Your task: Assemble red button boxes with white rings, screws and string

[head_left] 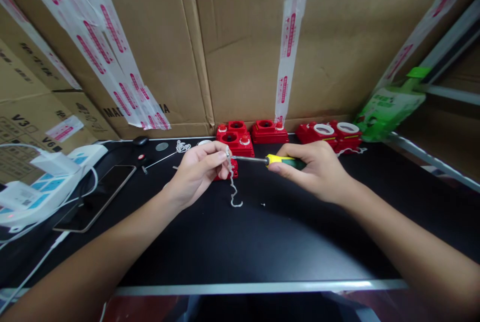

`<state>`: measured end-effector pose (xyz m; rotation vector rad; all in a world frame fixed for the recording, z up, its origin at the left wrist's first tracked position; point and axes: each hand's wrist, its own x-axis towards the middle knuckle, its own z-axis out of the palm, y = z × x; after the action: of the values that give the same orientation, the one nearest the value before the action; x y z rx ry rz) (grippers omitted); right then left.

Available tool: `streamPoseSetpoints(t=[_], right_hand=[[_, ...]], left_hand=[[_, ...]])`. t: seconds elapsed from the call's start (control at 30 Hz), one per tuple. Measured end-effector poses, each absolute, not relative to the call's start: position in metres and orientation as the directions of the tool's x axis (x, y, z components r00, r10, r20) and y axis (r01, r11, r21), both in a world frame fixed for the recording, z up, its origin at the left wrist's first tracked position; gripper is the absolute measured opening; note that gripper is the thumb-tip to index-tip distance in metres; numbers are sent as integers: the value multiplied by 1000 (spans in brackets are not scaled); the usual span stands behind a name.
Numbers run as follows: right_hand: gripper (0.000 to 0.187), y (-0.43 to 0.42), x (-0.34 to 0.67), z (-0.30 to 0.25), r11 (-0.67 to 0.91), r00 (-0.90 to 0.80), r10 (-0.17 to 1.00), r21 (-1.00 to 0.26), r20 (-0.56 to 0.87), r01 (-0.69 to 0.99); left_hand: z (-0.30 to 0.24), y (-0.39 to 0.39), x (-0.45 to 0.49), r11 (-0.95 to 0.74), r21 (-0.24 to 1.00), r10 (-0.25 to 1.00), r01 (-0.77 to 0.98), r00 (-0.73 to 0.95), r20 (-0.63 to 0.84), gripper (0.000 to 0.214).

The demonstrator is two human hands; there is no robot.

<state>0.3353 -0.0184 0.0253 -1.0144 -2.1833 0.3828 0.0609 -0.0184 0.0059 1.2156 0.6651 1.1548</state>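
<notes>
Near the middle of the table, my left hand pinches a small whitish part between thumb and fingers. A thin, kinked white cord hangs down from it. My right hand is wrapped round the yellow and green handle of a screwdriver. The screwdriver lies nearly level, and its tip points left and meets the small part. Just behind my left fingers, a red piece is partly hidden. A tiny screw lies on the black table below the screwdriver.
Several red housings line the back, beside a white-ringed red pair. A green pouch stands back right. To the left are a phone, a power strip with cables and a bundled white cord. Cardboard boxes wall the back.
</notes>
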Motion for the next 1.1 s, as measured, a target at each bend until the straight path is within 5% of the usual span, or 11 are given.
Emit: streamPoseSetpoints(t=[1.1], right_hand=[[45,-13,337,22,644,-444,759,-455,476,615]], left_hand=[[2,-15,65,-115,945,945,-306,259,199,22]])
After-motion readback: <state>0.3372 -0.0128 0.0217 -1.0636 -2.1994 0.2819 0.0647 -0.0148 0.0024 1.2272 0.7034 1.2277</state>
